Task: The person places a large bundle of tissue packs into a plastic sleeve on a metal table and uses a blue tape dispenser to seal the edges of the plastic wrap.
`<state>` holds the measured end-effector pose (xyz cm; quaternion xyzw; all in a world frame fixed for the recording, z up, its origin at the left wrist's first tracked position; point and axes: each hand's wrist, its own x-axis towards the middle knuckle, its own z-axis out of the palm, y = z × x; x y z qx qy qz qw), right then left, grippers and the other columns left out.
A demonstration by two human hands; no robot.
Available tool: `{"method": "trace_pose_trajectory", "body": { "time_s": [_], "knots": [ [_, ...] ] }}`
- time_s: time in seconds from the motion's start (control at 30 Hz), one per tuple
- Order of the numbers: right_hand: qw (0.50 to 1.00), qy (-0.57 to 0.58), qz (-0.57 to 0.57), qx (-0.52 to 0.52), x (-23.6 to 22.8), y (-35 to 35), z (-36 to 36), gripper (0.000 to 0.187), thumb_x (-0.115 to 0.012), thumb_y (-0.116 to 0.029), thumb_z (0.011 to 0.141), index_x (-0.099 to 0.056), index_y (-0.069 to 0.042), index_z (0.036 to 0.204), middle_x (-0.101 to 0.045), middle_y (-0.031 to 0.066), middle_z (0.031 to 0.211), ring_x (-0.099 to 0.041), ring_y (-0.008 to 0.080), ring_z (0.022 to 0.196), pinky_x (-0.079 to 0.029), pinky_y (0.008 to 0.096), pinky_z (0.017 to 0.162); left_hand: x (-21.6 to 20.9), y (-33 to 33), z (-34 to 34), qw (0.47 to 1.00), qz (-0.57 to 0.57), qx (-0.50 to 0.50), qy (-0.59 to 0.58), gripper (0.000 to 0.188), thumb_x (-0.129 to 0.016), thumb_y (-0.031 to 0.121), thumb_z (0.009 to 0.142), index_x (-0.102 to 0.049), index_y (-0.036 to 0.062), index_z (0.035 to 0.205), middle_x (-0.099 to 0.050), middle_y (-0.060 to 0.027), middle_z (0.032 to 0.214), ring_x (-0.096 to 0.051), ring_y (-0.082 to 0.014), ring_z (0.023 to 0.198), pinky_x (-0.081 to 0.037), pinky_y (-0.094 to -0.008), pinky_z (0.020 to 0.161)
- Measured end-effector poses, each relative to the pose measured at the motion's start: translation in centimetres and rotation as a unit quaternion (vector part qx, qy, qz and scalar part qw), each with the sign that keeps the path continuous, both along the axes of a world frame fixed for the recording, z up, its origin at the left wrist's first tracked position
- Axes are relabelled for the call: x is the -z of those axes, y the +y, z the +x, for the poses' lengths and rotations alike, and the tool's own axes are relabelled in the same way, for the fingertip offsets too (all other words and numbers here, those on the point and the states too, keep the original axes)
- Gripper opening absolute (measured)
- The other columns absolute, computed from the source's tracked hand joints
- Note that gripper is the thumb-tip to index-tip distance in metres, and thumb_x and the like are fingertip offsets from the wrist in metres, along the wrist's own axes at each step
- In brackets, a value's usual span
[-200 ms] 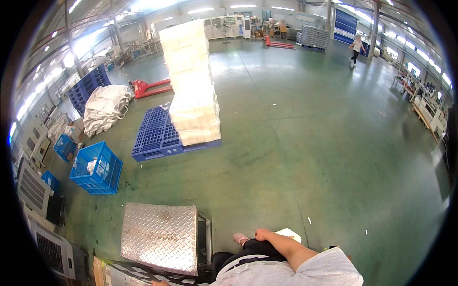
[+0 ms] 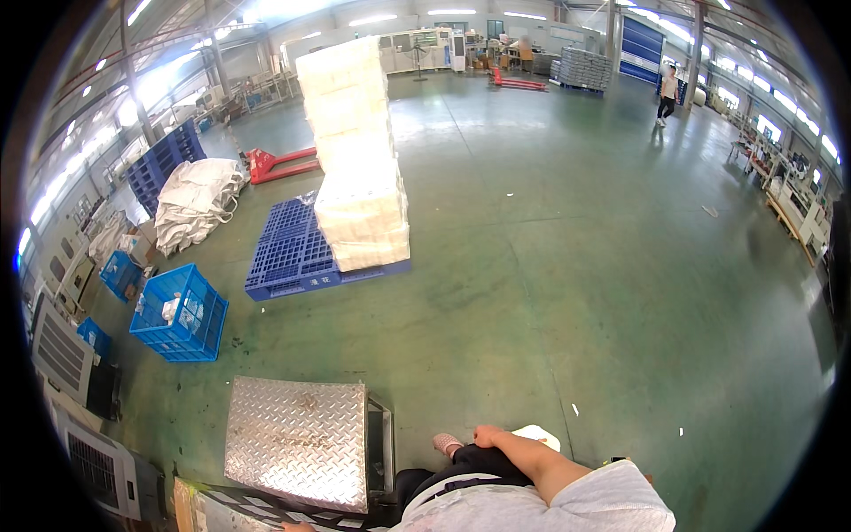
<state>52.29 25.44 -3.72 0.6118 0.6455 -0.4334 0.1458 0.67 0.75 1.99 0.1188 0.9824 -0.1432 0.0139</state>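
Note:
My right hand rests curled on my dark-trousered leg, and nothing shows in it. A white rounded thing sticks out beyond that forearm; I cannot make out its kind. Only a sliver of my left hand shows at the lower edge, its fingers hidden. It is beside a dark surface with pale rectangular patches. Just beyond stands a metal step with a diamond-plate top. My foot in a pinkish shoe is on the green floor.
Ahead, tall stacked wrapped cream packs stand on a blue pallet. Behind is a red pallet jack. At left are a blue crate, white sacks and grey machine housings. A person walks at the far right.
The distant person has shifted slightly to the right in mid-stride. My hands and the things around me stay in place.

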Motion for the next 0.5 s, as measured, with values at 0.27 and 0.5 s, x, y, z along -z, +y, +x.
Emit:
{"method": "trace_pose_trajectory", "body": {
  "time_s": [0.27,0.5],
  "knots": [
    [1.000,-0.001,0.000,0.002,1.1,-0.4,0.8,0.034,-0.053,-0.024,0.078,-0.067,-0.011,0.107,-0.061,0.0148,0.115,-0.057,0.0319,0.108,-0.044,0.0409,0.092,2.7,-1.3,-1.0,0.976,0.083,0.090,0.181,0.058,-0.048,0.041,0.081,-0.048,0.0078,0.129,-0.016,-0.0337,0.144,-0.015,-0.0486,0.134,-0.018,-0.0621,0.101],
    [1.000,0.009,0.002,-0.016,-0.7,0.4,0.8,0.034,-0.055,-0.023,0.078,-0.067,-0.010,0.106,-0.061,0.0163,0.114,-0.058,0.0330,0.107,-0.046,0.0416,0.090,-2.0,0.9,2.0,0.989,0.097,0.056,0.097,0.043,-0.055,0.032,0.078,-0.058,0.0073,0.112,-0.025,-0.0318,0.142,-0.019,-0.0459,0.134,-0.021,-0.0582,0.103]
  ]
}}
